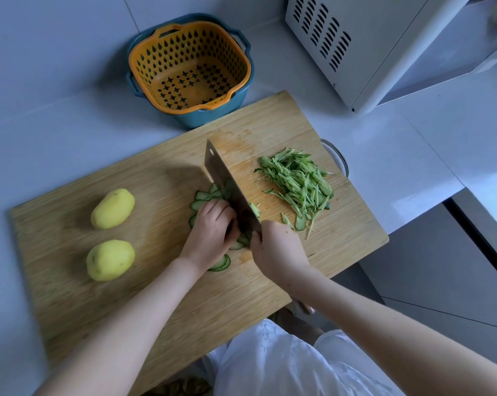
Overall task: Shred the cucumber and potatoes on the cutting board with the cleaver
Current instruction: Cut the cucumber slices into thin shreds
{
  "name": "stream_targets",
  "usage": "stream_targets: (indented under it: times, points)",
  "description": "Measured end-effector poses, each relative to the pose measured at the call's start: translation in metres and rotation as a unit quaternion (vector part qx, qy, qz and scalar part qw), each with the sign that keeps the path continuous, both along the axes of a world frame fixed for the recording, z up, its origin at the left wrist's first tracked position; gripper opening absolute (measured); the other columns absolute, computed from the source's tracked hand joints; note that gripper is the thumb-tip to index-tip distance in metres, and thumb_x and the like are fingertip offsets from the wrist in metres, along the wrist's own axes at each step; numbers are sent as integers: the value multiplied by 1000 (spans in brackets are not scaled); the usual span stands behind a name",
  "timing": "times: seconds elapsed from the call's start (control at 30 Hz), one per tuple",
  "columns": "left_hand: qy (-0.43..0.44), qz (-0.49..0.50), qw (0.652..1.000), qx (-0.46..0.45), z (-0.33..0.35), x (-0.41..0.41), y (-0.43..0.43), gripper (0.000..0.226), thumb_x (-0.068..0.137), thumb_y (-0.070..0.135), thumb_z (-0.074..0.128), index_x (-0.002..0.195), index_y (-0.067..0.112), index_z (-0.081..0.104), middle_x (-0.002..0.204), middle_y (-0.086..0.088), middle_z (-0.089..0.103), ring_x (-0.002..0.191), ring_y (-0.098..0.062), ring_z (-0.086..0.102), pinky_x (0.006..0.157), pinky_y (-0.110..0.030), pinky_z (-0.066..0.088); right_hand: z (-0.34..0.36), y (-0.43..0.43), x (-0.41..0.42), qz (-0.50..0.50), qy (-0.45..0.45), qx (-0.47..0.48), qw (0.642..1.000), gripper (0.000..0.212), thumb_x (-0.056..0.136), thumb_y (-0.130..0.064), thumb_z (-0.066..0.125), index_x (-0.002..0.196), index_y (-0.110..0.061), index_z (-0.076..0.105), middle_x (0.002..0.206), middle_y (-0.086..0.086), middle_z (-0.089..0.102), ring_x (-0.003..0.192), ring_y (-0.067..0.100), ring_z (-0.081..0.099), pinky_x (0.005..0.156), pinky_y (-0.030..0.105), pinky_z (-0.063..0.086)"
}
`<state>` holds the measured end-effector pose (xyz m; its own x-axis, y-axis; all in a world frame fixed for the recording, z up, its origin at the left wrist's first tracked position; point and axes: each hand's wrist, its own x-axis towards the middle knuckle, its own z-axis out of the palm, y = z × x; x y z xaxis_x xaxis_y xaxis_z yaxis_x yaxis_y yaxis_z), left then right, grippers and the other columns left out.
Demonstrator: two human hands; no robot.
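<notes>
Your right hand is wrapped around the handle of the cleaver, right up at the heel of the blade. The blade stands upright and runs away from you across the middle of the cutting board. Your left hand sits just left of the blade, fingers curled and bearing down on the fanned cucumber slices, knuckles close to the flat of the steel.

The finished cucumber shreds lie in a loose pile on the right side of the board. The far potato and the near potato sit whole and peeled on the left side, well apart from the knife.

The slices are probably thin, wet and slippery, so they are likely to slide over one another. Press them flat from above instead of pinching, and keep your fingertips tucked behind your knuckles. The shreds look limp and light and may cling to the blade.

The potatoes are likely firm, heavy and slick without their skins, and round enough to roll. Hold each one across its top and cut a flat face first so it sits steady.
</notes>
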<state>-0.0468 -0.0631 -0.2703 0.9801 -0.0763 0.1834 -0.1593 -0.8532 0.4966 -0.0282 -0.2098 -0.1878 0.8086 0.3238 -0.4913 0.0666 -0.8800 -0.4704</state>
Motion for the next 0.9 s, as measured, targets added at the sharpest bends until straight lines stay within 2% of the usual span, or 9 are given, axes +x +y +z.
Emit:
stream_targets:
  times: [0.07, 0.17, 0.37, 0.5, 0.6, 0.73, 0.9]
  points:
    - [11, 5, 1000, -1, 1, -1, 1, 20, 85, 20, 48, 78, 6, 60, 81, -7, 58, 81, -21, 51, 80, -26, 38, -1, 4, 5, -3, 4, 6, 1000, 29, 96, -18, 38, 67, -14, 38, 62, 0, 42, 55, 20, 43, 43, 24, 27]
    - [7, 3, 1000, -9, 4, -1, 1, 17, 85, 17, 50, 79, 5, 61, 82, -7, 58, 81, -21, 51, 80, -25, 39, 0, 1, 5, -2, -4, 8, 1000, 36, 97, -20, 37, 62, -18, 31, 61, -2, 40, 51, 13, 37, 43, 23, 26]
    - [-1, -13, 1000, 18, 6, -2, 2, 6, 81, 8, 57, 81, 5, 62, 84, -8, 58, 82, -22, 53, 79, -29, 45, 5, -13, 7, -3, -23, -12, 1000, 37, 97, -19, 36, 61, -18, 31, 60, -1, 39, 49, 14, 36, 42, 24, 25]
    - [-2, 8, 1000, 26, 9, -3, -1, 17, 85, 17, 52, 84, 6, 64, 87, -7, 58, 85, -22, 52, 81, -30, 42, 4, -12, 5, 5, -37, -18, 999, 38, 97, -17, 37, 60, -17, 29, 58, -1, 38, 47, 14, 35, 41, 24, 25]
    - [-9, -13, 1000, 22, 10, -6, -4, 23, 85, 25, 52, 88, 11, 69, 90, -5, 61, 89, -20, 52, 84, -30, 39, 0, -12, 3, 8, -38, -21, 999, 38, 96, -17, 37, 60, -18, 28, 58, -1, 38, 47, 13, 34, 41, 24, 24]
    - [-4, -56, 998, 41, 10, -7, -11, 23, 83, 33, 55, 86, 19, 73, 90, 2, 65, 89, -17, 51, 82, -29, 31, 0, -17, 2, 4, -33, -11, 999, 38, 97, -20, 35, 60, -18, 29, 59, -1, 37, 48, 14, 33, 43, 24, 24]
    - [-7, -74, 996, 40, 7, -6, -11, 21, 84, 32, 55, 82, 20, 73, 89, 3, 66, 87, -19, 55, 80, -31, 32, 0, -20, 3, 5, -26, -11, 1000, 37, 98, -21, 36, 62, -18, 29, 60, -2, 38, 51, 15, 34, 47, 27, 26]
